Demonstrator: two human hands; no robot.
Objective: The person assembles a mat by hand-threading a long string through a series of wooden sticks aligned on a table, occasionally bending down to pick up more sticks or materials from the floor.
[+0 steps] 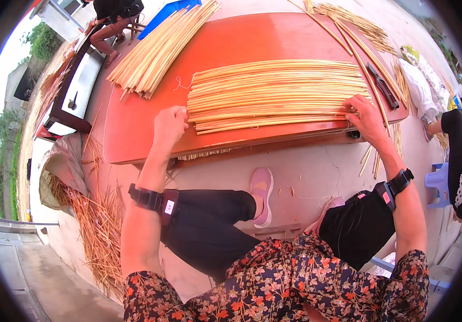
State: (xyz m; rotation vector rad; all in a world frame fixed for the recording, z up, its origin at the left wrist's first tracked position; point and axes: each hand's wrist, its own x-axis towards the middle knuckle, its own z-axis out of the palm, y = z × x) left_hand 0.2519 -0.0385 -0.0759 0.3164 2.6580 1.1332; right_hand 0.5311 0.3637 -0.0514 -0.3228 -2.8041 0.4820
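Observation:
A mat of straw-coloured reed stalks, laid side by side and bound with thin thread, lies on the red table. At the mat's near left corner, my left hand is closed in a pinch; whatever is between its fingers is too small to make out. My right hand has its thumb and bent fingers closed round the right end of the nearest stalks. Thin white thread shows along the mat's near edge and just below my right fingers. Black shears lie beyond the mat's right end.
Loose stalk bundles lie at the table's far left, with more stalks at the far right. A sack spills dry stems on the floor at left. A person sits far left; another is at right near a stool.

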